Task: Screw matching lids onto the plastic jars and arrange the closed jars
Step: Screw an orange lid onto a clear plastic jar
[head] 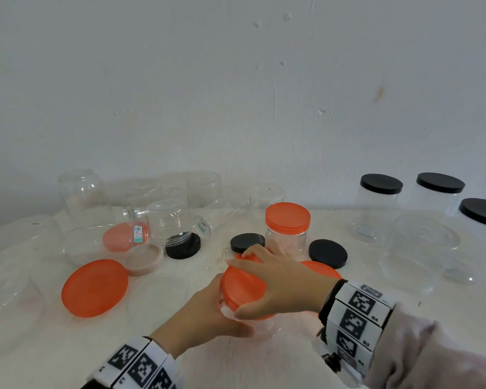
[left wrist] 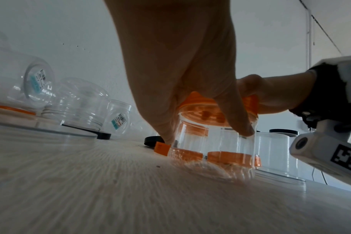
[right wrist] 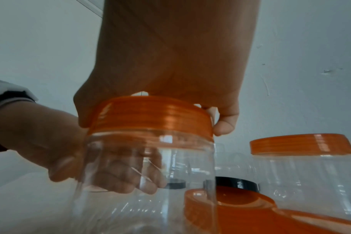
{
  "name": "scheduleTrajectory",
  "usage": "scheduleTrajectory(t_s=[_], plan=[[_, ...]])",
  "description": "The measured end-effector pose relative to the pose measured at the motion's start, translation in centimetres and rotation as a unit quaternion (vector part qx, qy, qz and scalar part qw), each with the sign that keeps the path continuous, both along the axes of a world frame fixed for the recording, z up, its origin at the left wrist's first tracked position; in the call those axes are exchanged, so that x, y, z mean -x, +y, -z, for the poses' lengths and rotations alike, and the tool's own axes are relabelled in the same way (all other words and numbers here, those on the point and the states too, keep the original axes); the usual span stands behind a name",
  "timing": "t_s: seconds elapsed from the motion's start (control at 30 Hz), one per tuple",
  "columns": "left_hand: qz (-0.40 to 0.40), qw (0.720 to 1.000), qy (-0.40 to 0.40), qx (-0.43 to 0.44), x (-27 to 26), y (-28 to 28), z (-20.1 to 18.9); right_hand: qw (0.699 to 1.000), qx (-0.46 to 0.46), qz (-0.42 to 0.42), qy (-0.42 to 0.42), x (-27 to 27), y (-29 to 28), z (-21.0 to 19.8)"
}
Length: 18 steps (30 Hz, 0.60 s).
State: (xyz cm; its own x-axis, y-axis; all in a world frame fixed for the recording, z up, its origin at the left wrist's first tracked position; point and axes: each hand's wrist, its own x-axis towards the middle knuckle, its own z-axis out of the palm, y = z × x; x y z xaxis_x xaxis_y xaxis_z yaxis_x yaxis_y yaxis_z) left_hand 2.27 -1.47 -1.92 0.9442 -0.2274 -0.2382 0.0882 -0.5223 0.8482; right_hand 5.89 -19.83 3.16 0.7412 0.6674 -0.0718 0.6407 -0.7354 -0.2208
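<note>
A clear plastic jar (right wrist: 146,174) stands on the pale table (head: 180,276) near the front middle. An orange lid (head: 242,284) sits on its mouth. My left hand (head: 208,310) grips the jar's wall from the left, thumb in front and fingers behind. My right hand (head: 281,282) reaches over the top, and its fingers and thumb curl round the lid's rim. In the left wrist view, the left hand (left wrist: 180,79) wraps the jar (left wrist: 210,142) below the lid (left wrist: 200,109). The right wrist view shows the right hand (right wrist: 170,63) clasping the lid (right wrist: 150,115).
A closed orange-lidded jar (head: 288,226) stands just behind. Three black-lidded jars (head: 380,203) stand at the back right, an open clear jar (head: 424,242) before them. Loose black lids (head: 247,242) (head: 328,253) and a large orange lid (head: 94,287) lie around. Several clear jars (head: 82,197) crowd the back left.
</note>
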Motion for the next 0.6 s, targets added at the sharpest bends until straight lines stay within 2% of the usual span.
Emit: scheduleTrajectory(t_s=[0.27, 0.6], plan=[[0.009, 1.0, 0.005, 0.005, 0.15, -0.07, -0.16, 1.0, -0.023, 0.004, 0.005, -0.13, -0.53, 0.69], [0.023, 1.0, -0.009, -0.005, 0.19, -0.07, -0.41, 1.0, -0.007, -0.001, 0.029, 0.16, -0.59, -0.05]])
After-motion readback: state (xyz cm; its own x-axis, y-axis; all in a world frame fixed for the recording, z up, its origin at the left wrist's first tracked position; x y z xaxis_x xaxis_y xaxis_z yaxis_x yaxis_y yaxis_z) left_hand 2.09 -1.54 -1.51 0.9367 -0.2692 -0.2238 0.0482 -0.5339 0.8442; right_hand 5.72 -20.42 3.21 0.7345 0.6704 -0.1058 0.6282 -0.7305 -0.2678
